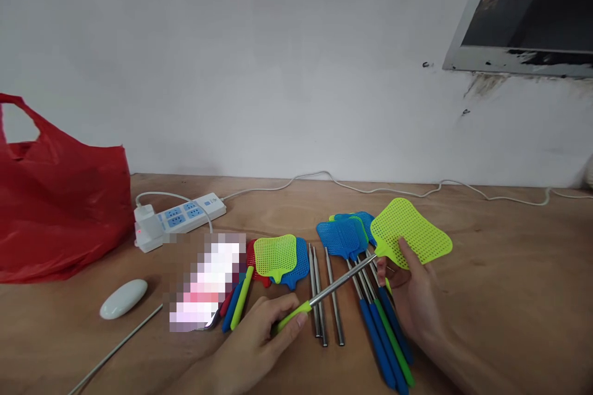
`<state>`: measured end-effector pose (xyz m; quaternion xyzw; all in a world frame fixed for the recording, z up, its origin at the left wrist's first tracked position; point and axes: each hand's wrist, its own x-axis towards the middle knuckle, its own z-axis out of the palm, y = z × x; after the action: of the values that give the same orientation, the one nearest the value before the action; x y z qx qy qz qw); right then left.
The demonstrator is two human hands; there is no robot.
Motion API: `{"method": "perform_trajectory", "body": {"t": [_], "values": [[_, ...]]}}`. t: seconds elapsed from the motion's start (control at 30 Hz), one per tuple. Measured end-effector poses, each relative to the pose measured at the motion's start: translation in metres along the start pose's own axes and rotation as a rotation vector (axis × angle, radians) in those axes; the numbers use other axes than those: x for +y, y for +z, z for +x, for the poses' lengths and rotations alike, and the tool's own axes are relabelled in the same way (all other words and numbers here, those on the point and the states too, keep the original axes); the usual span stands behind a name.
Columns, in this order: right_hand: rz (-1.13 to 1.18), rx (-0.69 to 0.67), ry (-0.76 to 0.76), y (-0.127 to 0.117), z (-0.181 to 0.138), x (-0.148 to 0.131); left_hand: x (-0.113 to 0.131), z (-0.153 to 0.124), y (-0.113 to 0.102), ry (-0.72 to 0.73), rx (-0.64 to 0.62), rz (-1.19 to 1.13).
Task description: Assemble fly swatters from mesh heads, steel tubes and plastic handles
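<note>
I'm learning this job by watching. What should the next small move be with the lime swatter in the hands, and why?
Probably lay the lime swatter with the assembled swatters beside the loose rods: its mesh head, metal rod and grip look joined, though the left hand covers part of the grip; the right hand is at the head.

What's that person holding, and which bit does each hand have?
A yellow-green fly swatter: the left hand grips its handle, and the right hand holds its mesh head.
</note>
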<state>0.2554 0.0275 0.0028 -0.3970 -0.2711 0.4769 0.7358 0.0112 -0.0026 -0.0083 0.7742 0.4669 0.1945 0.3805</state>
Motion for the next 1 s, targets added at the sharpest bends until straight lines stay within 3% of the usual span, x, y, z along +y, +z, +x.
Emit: {"method": "perform_trajectory", "body": {"t": [0.33, 0.5, 1.0], "values": [[-0.263, -0.151, 0.049, -0.007, -0.003, 0.015, -0.014, 0.002, 0.007, -0.011, 0.118, -0.016], [-0.359, -0.344, 0.162, -0.009, -0.014, 0.024, -0.017, 0.001, 0.009, 0.0, 0.142, -0.014], [-0.383, -0.408, 0.174, -0.002, -0.019, 0.011, -0.012, 0.003, 0.013, -0.002, 0.154, -0.044]]}}
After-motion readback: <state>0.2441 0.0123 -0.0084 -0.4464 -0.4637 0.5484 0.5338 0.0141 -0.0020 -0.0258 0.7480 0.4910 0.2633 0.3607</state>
